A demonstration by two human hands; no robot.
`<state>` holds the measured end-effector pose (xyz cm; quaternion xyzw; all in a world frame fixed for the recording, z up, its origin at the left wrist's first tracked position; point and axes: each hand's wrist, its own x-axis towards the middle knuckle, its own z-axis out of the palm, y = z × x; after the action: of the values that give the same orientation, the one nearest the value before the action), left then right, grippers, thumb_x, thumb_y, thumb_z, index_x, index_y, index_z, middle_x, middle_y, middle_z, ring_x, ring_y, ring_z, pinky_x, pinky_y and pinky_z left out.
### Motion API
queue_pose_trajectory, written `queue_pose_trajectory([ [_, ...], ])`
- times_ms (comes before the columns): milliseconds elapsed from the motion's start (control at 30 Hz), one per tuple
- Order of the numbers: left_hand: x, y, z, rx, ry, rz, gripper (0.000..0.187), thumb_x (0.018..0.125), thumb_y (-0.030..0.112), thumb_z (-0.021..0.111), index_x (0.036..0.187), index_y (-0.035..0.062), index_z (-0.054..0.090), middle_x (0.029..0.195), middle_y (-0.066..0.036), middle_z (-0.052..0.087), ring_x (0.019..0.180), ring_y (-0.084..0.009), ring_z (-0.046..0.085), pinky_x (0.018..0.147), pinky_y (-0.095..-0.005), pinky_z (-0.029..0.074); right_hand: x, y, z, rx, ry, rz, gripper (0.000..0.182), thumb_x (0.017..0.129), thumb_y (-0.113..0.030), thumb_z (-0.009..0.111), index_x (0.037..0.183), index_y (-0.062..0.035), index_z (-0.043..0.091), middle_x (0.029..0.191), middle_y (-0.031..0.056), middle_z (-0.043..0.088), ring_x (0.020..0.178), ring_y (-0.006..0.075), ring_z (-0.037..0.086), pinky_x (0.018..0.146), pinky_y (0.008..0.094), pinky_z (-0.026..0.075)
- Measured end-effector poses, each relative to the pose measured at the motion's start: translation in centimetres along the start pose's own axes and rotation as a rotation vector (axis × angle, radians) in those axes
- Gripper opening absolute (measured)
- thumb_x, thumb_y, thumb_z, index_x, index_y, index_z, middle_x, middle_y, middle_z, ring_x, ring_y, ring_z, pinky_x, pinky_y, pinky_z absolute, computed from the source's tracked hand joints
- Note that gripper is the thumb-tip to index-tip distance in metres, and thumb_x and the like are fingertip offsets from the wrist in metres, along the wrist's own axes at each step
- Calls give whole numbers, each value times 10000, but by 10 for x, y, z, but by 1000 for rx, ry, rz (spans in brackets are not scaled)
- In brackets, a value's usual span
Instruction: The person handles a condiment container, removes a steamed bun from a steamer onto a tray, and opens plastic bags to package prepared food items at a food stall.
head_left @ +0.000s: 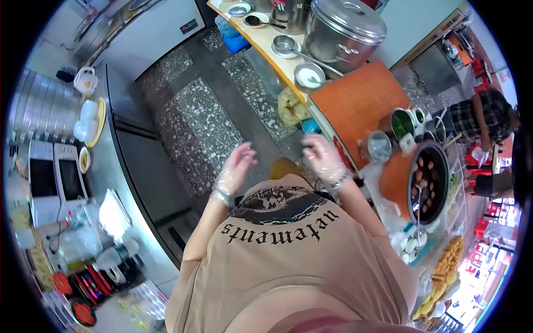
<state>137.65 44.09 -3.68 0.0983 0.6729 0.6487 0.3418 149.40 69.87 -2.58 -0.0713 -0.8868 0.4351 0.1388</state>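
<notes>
My left hand (235, 168) and my right hand (324, 161) both wear clear plastic gloves. They are held up in front of the tan shirt (277, 255), well apart from each other. The left fingers are spread and slightly bent, with nothing in them. On the right, the fingers are loosely curled but apart, also holding nothing. Nearest to my right hand is the counter edge with an orange-brown board (358, 105). Behind it stand a clear plastic container (379, 146) and a large pot (426, 180) of dark liquid with round brown pieces.
A lidded steel pot (347, 33), a ladle (284, 43) and a small steel bowl (309, 76) stand on the far counter. Left is a steel worktop (119, 166) with white plastic bags (115, 213). Terrazzo floor (191, 127) lies between. A person in a plaid shirt (480, 119) stands at right.
</notes>
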Motion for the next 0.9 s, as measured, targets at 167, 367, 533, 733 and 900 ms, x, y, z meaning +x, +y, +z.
queue_pose_trajectory([
  [167,171,66,-40,225,-290,74,353,981,127,481,1325,50,460,1142,-68,586,975,-149,591,908,-298,472,125,82,-32,-193,187,197,274,845,-97,627,1111,-60,576,1120,150,607,917,292,620,756,372,520],
  [367,336,110,-121,55,-54,-60,316,985,143,488,1289,58,488,1127,-59,604,977,-155,602,909,-312,488,365,149,-51,-294,211,135,195,836,-133,635,1010,-47,634,1052,152,637,883,304,622,794,405,496],
  [533,460,169,-174,11,28,-31,310,971,111,491,1274,45,499,1105,-67,602,953,-149,594,885,-296,483,574,148,-41,-400,177,-114,175,832,-175,642,958,-60,682,1107,145,635,1046,322,590,916,404,468],
  [733,612,205,-228,17,-83,-78,310,973,138,493,1266,38,513,1089,-67,602,920,-142,592,839,-269,472,736,151,-37,-434,414,-34,362,835,-228,659,1153,-66,606,1325,229,488,1194,395,496,1003,435,411],
  [900,756,270,-304,72,-267,-95,305,970,109,507,1266,33,507,1080,-68,604,949,-146,587,891,-281,474,780,202,-32,-584,608,334,501,833,-281,652,1251,-37,524,1346,240,464,1206,410,480,1019,454,389],
])
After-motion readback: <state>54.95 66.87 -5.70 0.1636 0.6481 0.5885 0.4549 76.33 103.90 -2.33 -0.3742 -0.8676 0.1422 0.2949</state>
